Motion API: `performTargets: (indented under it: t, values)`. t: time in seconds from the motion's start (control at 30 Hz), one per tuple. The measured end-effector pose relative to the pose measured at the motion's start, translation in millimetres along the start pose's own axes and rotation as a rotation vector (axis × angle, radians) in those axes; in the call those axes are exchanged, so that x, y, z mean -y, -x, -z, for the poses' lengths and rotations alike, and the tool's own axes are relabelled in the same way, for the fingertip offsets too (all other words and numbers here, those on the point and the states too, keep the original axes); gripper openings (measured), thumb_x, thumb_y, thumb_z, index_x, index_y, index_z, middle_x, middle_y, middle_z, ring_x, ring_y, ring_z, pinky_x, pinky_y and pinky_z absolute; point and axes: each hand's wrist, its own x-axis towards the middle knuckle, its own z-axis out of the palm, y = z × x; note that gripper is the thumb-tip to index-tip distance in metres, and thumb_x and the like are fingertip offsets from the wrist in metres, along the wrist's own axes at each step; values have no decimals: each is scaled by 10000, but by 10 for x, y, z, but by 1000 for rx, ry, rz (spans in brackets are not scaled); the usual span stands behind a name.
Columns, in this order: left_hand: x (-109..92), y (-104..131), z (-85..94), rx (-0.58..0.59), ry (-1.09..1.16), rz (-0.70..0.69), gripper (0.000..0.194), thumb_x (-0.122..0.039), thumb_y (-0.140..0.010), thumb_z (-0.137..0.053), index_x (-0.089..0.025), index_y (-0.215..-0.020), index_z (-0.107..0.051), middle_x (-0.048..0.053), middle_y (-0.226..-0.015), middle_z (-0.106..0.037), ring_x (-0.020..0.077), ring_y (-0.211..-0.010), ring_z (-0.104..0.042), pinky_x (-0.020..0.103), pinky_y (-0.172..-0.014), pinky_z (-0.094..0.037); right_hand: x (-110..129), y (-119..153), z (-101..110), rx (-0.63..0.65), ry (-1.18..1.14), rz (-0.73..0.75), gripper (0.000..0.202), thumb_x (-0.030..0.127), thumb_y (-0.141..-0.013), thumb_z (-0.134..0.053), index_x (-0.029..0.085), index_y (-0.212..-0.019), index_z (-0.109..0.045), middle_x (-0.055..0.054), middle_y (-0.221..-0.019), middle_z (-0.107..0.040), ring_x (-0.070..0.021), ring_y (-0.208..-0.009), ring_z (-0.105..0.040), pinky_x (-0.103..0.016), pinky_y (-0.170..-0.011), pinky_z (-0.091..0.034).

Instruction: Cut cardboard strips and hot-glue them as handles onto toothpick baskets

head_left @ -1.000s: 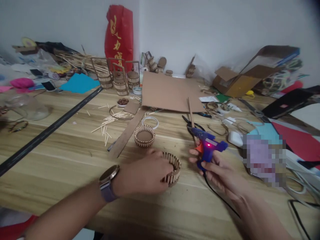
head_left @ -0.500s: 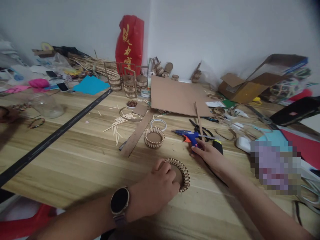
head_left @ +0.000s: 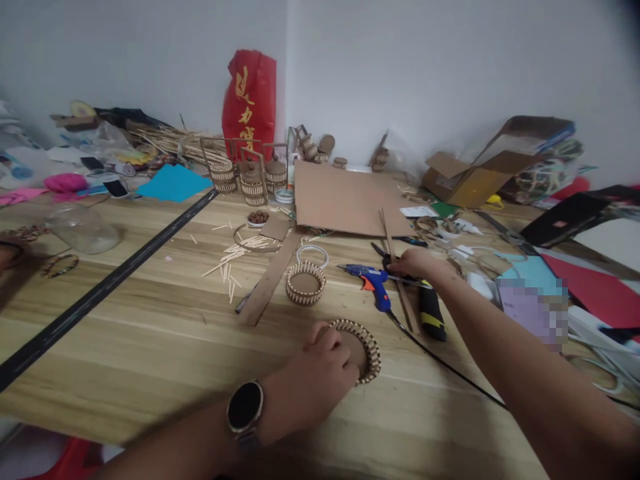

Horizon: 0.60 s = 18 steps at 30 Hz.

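Note:
My left hand point(head_left: 327, 363), with a watch on its wrist, is closed on the near-left rim of a round basket point(head_left: 371, 353). The basket has a cardboard base and a wall of short sticks, and it is tilted on the table. My right hand point(head_left: 413, 263) reaches beyond the blue glue gun point(head_left: 375, 287), its fingers closed around the dark handles of scissors point(head_left: 379, 249), largely hidden by the hand. The glue gun lies on its side, nozzle to the left. A second small stick basket point(head_left: 305, 285) stands behind the first one.
A narrow cardboard strip point(head_left: 407, 310) and a black-and-yellow tool handle point(head_left: 431, 313) lie near the glue gun. Loose sticks point(head_left: 235, 253), a white tape ring point(head_left: 313, 256) and a cardboard sheet point(head_left: 345, 200) are farther back. The glue gun's cord point(head_left: 450, 363) runs right. Another person's hand point(head_left: 9, 257) shows at far left.
My right hand has moved from the glue gun's handle to the scissors behind it, leaving the gun on the table. My left hand stays on the basket. The view has shifted slightly.

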Motion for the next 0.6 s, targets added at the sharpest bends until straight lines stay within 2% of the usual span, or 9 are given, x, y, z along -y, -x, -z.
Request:
performTargets:
  t: [0.1,0.2,0.33,0.43,0.5,0.53,0.6]
  values:
    - [36,-40,-65,-3,-7,-10,108,-183,-965,-571,-180,-859,-591,40,-864,-611,278,-928,-522,459,-832,-385,-76,-21,4,10,-144,-3,391,508,-844,-733,179,-648,-653,14,-506,-587,-139,-480,-534,-302,-553,-443]
    - [76,-116,-31,61,36,1,114,-171,-969,-545,-174,-881,-618,56,-892,-635,280,-956,-527,463,-840,-383,-155,75,175,-122,-314,9,394,452,-843,-746,200,-592,-576,-13,-516,-580,-145,-514,-527,-316,-568,-410]
    - [197,-287,200,180,195,87,78,-191,-931,-584,-164,-887,-642,68,-963,-681,288,-1056,-534,451,-910,-381,-242,317,552,-352,-580,26,214,293,-951,-620,216,-771,-535,-56,-745,-681,-122,-597,-587,-309,-624,-442]
    - [377,-440,386,227,423,121,150,-263,-893,-622,-179,-777,-578,37,-867,-659,249,-1002,-554,370,-864,-390,-272,590,761,-485,-769,51,138,177,-994,-512,237,-876,-471,-67,-888,-712,-99,-605,-616,-304,-645,-494]
    - [518,-533,481,257,588,128,215,-306,-872,-623,-189,-726,-517,5,-780,-601,192,-841,-551,306,-733,-376,-283,809,816,-516,-942,121,113,238,-977,-583,223,-876,-533,-60,-848,-719,-91,-537,-582,-293,-578,-484]
    - [585,-571,521,277,674,135,227,-314,-854,-627,-193,-716,-495,-13,-747,-567,165,-764,-531,288,-673,-354,-287,923,814,-462,-1020,163,158,318,-932,-671,212,-862,-577,-61,-822,-725,-85,-489,-553,-278,-517,-457]
    - [701,-626,595,320,806,166,231,-330,-831,-633,-198,-717,-481,-37,-719,-521,135,-683,-489,271,-612,-322,-290,1147,744,-299,-1072,254,383,531,-771,-825,208,-855,-637,-58,-773,-733,-75,-401,-492,-254,-407,-385]
